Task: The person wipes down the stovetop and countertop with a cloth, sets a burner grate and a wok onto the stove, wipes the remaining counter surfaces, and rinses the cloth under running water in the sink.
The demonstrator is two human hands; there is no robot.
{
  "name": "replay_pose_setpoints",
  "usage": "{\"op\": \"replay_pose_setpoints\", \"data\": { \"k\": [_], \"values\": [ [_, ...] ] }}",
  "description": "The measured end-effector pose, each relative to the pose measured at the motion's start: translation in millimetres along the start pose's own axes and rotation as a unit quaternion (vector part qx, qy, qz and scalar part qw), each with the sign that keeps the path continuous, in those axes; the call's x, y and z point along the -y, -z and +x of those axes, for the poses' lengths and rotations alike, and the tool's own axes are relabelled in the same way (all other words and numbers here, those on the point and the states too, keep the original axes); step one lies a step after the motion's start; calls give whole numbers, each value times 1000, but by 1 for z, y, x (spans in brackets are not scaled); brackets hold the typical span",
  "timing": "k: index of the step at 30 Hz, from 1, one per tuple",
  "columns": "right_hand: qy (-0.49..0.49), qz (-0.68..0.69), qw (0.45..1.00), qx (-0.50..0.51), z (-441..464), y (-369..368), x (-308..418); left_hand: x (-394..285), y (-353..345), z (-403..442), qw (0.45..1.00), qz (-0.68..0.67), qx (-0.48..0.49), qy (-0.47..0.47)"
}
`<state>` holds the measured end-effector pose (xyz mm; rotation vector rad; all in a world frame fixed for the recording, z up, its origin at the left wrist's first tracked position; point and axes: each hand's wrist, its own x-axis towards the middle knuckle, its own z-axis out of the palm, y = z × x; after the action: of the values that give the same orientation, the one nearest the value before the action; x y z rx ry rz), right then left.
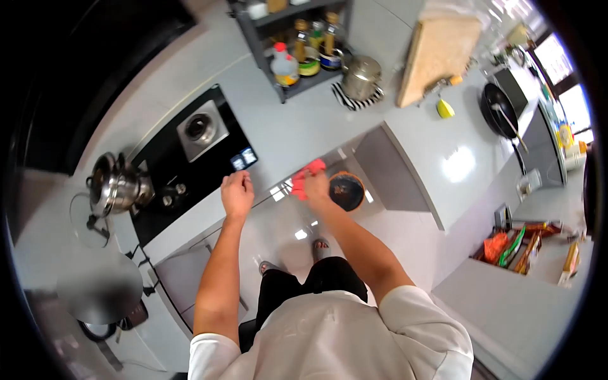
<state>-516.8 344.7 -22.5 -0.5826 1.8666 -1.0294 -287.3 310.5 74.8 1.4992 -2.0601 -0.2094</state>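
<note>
My right hand [316, 187] is closed around a red cloth [309, 177], held out at the counter's front edge. Below and just right of it, a dark bin with an orange rim [346, 191] stands on the floor. My left hand [237, 188] is at the front edge of the counter, near the corner of the black glass gas stove [209, 136]. Its fingers are curled together, and anything inside them is hidden. A small dark panel with bright squares [244, 159] lies just beyond those fingers on the stove.
Steel pots [117, 183] stand left of the stove. Behind the counter [285, 126] are a bottle rack [304, 79], a steel pot [362, 76] on a striped mat and a cutting board [437, 54]. A wok [499, 111] sits right. An open cabinet door [396, 171] juts out near the bin.
</note>
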Motion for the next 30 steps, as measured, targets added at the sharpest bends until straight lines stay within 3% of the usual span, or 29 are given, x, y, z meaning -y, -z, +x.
{"op": "replay_pose_setpoints", "data": {
  "k": [3,5,8,12,14,15,16,18,19,21,25,27,30],
  "values": [
    [99,-41,994,28,12,14,-4,20,31,-18,999,2,-4,38],
    [42,-23,990,131,7,13,38,37,48,-32,998,0,2,60],
    [100,21,969,227,-23,-10,92,75,66,-53,996,20,0,82],
    [99,90,944,301,-27,-75,137,117,86,-60,994,16,-9,109],
    [144,109,945,273,-8,-113,137,142,91,-54,992,22,7,125],
    [224,-144,953,144,2,-125,131,153,92,-52,992,20,11,128],
    [220,-148,954,142,7,-137,124,164,91,-48,992,15,8,129],
    [404,-274,873,14,12,-156,108,186,89,-36,991,3,10,131],
    [400,-279,873,13,16,-166,103,196,87,-31,991,1,17,129],
    [627,-371,683,47,19,-185,96,214,79,-23,991,-5,30,130],
    [574,-490,646,116,33,-210,88,240,53,4,991,4,78,106],
    [534,-452,713,42,36,-218,74,243,40,21,994,-3,79,80],
    [481,-477,735,-28,44,-236,74,248,16,50,997,-30,46,61]
  ]
}}
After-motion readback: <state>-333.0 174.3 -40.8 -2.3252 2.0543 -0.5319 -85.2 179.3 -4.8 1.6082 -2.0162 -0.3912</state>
